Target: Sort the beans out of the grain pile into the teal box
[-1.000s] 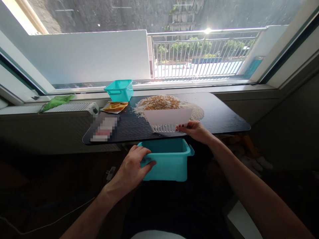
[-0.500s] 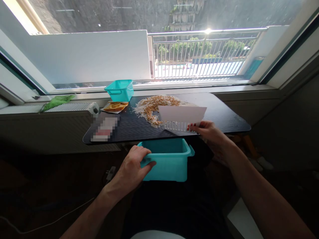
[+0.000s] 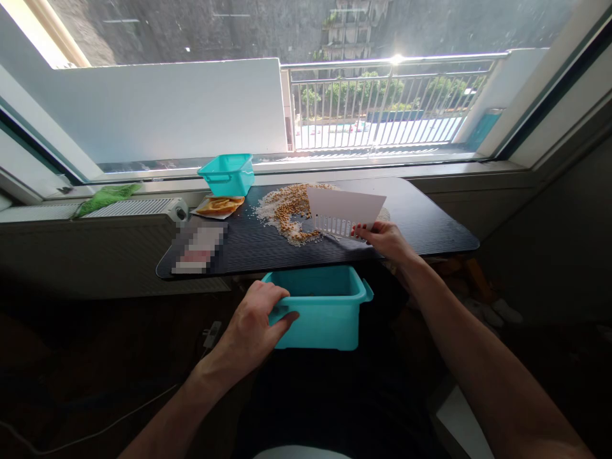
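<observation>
My left hand [image 3: 262, 312] grips the left rim of a turquoise plastic bin [image 3: 318, 325], held just below the table's front edge. In my right hand [image 3: 382, 239] is a white sheet [image 3: 347, 207] with a row of slots along its lower edge, pinched at its lower right corner. The sheet stands tilted above the table and hides part of a spread pile of mixed grains [image 3: 289, 213]. Orange-yellow kernels and smaller whitish grains make up this pile. What lies inside the bin is too dark to make out.
The black table [image 3: 430, 223] stands against the window. On its left are a smaller turquoise basket [image 3: 227, 175], a flat yellow-brown item on paper [image 3: 220, 205] and a blurred-out pack [image 3: 198, 248]. A green cloth [image 3: 105, 199] lies on the radiator [image 3: 134, 213].
My right hand has moved the slotted sheet a little up and left, farther over the grains. My left hand keeps its hold on the bin.
</observation>
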Demonstrator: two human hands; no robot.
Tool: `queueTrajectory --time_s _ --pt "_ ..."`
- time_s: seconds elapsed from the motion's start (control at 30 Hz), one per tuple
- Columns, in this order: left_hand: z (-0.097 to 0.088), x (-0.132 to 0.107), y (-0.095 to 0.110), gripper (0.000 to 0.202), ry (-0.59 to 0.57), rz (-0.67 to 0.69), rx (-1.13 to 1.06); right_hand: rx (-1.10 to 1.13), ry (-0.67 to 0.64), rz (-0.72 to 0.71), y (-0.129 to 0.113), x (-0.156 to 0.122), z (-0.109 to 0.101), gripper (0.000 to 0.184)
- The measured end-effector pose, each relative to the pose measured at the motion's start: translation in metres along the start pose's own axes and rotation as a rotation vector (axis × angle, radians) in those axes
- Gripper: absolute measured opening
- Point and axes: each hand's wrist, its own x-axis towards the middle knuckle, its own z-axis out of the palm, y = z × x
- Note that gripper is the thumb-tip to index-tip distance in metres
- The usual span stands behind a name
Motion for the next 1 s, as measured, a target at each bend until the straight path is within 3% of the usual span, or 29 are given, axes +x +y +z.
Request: queueTrajectory --time_s 0.37,0.6,1.0 --pt "0.001 0.001 0.0 0.008 -0.018 -0.002 0.011 -0.001 -0.114 0.03 0.004 -0.016 -0.006 0.04" --pt "-0.001 0.001 0.0 0.007 -0.026 -0.005 0.011 0.032 -0.07 0.038 0.004 -0.021 -0.013 0.038" --pt "0.0 0.001 -0.001 0.008 -0.027 -0.008 -0.004 0.006 -0.121 0.033 0.001 -0.03 -0.019 0.037"
